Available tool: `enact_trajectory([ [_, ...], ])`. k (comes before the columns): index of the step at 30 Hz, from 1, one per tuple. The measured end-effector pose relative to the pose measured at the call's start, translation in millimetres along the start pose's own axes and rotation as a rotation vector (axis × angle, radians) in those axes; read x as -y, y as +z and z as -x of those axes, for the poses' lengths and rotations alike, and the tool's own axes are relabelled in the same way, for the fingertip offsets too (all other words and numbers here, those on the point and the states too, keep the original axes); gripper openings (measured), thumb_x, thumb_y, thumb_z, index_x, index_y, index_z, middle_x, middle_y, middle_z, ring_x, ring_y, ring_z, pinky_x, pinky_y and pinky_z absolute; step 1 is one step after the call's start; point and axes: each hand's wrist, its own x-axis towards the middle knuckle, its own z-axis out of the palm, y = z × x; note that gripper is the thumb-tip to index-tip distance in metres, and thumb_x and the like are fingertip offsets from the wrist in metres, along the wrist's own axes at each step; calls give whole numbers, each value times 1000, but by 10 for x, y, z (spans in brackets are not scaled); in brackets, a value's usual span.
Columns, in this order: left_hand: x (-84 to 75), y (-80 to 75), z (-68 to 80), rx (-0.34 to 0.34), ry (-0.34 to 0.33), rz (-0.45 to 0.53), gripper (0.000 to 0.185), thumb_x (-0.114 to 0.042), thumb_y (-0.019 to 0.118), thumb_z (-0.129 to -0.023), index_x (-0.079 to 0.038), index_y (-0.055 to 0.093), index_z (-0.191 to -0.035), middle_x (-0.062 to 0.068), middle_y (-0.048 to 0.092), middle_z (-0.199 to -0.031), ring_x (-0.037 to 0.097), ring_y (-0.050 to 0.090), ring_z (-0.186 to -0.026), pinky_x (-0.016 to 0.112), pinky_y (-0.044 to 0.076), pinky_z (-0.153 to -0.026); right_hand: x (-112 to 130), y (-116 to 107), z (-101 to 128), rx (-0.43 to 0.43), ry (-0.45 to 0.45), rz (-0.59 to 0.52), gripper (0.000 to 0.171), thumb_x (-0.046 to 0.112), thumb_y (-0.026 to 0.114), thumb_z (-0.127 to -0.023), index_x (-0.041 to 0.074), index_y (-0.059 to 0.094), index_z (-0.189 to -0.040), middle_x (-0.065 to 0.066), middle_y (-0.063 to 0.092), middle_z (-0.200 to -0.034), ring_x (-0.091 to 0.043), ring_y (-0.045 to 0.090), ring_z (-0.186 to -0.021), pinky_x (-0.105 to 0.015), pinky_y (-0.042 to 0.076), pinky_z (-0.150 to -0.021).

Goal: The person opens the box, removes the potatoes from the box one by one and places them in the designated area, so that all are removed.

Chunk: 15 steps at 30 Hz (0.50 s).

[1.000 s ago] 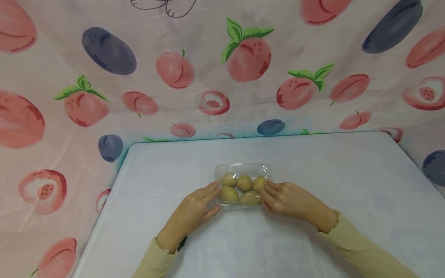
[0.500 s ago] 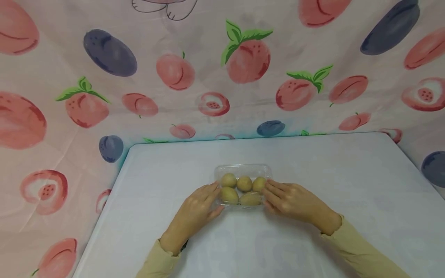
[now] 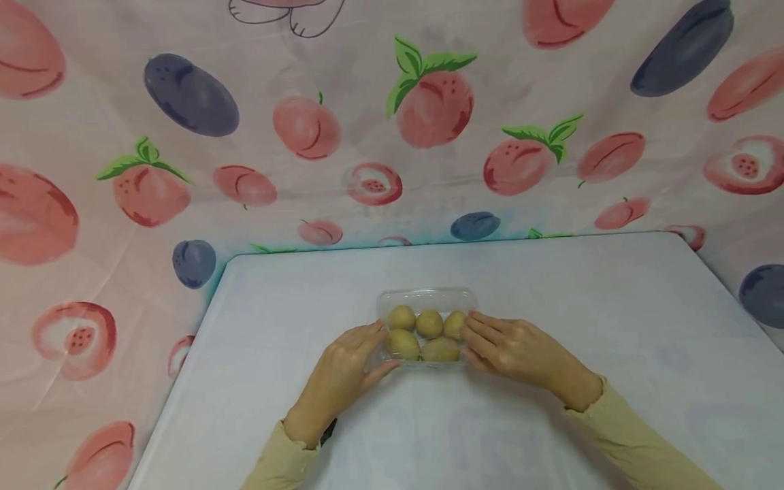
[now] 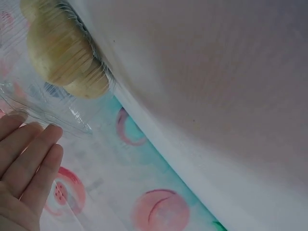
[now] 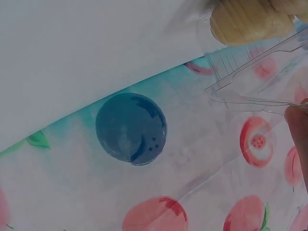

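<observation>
A clear plastic container with ribbed walls stands on the white table. Inside it lie several rounded yellow-green potatoes. At its left side, my left hand has its fingertips against the wall, its thumb reaching to the front edge. In the left wrist view the straight fingers are right at the clear rim. My right hand lies at the right side, fingers extended along the wall, thumb lower down and partly hidden. A fingertip meets the rim in the right wrist view.
The white table reaches back to a fruit-printed curtain, which also hangs at the left and right sides. A dark band shows at the left wrist.
My left thumb has slid rightward along the container's front edge. My right fingers, more bent before, are straighter and slightly higher. The container and potatoes stay about where they were.
</observation>
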Motion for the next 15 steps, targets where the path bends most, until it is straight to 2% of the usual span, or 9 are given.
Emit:
enact_trajectory([
  [5, -28, 26, -23, -2, 6, -71, 49, -33, 85, -78, 3, 69, -108, 20, 71, -114, 29, 70, -103, 38, 58, -92, -3, 3, 1, -19, -2, 8, 37, 21, 44, -105, -2, 69, -92, -16, 75, -90, -27, 75, -84, -31, 62, -65],
  [10, -34, 44, -40, -4, 53, -144, 51, -33, 87, -75, 4, 70, -105, 21, 72, -111, 28, 72, -99, 37, 59, -88, -5, 1, -2, -48, 6, -3, 35, 22, 46, -104, -3, 70, -94, -15, 75, -91, -26, 75, -85, -32, 62, -65],
  [15, -41, 32, -67, 17, 107, -208, 46, -30, 84, -78, 4, 69, -104, 20, 72, -110, 27, 73, -94, 35, 60, -85, -22, 13, 10, -87, 19, -27, 35, 23, 48, -104, -4, 71, -97, -16, 75, -93, -27, 75, -85, -32, 62, -63],
])
